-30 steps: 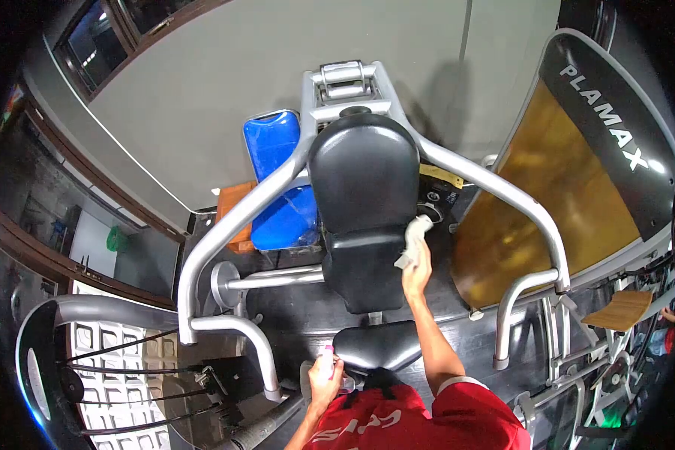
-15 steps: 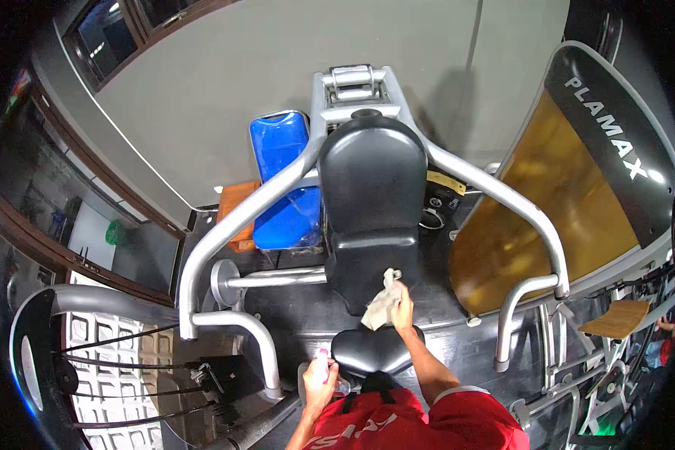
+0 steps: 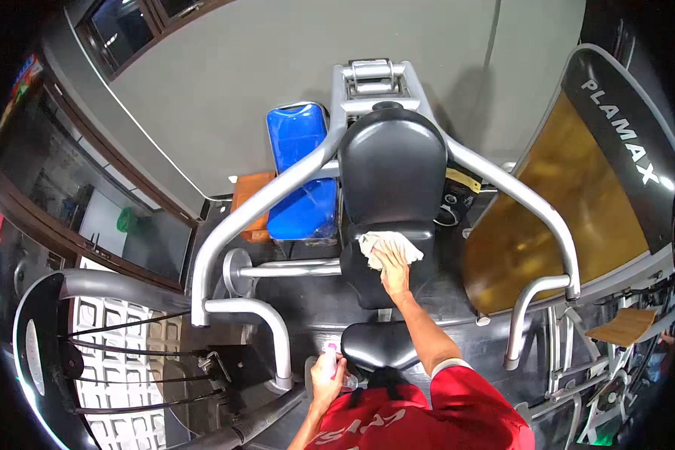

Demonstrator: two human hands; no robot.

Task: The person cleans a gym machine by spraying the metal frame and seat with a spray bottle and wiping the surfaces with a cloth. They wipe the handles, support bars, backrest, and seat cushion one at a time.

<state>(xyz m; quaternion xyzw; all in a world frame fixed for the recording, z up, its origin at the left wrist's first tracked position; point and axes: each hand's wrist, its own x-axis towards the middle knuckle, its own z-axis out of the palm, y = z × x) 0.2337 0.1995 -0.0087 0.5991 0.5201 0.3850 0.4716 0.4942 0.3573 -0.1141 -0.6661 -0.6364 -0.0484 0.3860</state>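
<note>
My right hand [image 3: 394, 274] is stretched forward with a whitish cloth [image 3: 394, 246] under its fingers. The cloth lies against the lower part of the black padded backrest [image 3: 392, 169] of a gym machine. Nearer my body, my left hand [image 3: 327, 380] is wrapped round a spray bottle [image 3: 331, 358] with a white and pink top; most of its body is hidden by the hand. Between my arms, the black seat pad [image 3: 379, 346] sits just in front of my red shirt.
Silver tubular arms [image 3: 270, 195] curve out on both sides of the backrest. A blue padded piece [image 3: 298, 142] leans behind at left, beside an orange-brown box [image 3: 253, 187]. At right stands a PLAMAX panel [image 3: 570, 202]; a weight machine [image 3: 45, 360] is at lower left.
My right hand has moved forward with the cloth, from above the seat gap onto the lower backrest, and the cloth has spread out. My left hand still holds the bottle; the view has shifted slightly.
</note>
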